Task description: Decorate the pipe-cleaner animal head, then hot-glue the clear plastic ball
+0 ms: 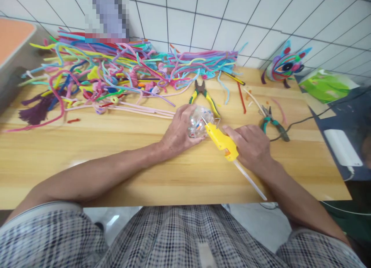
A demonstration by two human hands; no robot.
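Observation:
My left hand (179, 132) is wrapped round a clear ball (199, 123) with coloured bits in or on it, low over the wooden table. In my right hand (251, 146) is a yellow hot glue gun (222, 140), with a clear glue stick (249, 180) poking out of its back end. The gun's thin metal tip lies in front of the ball; whether it touches cannot be made out. Just behind the ball lie yellow-and-green pliers (200, 91), jaws pointing away from me.
Tangled pipe cleaners (110, 67) cover the back left of the table (162, 175). Teal-handled pliers (272, 123) lie to the right beside a black cable. At the back right stand a colourful animal figure (285, 67) and a green packet (326, 86). A white box (342, 147) sits beyond the right edge.

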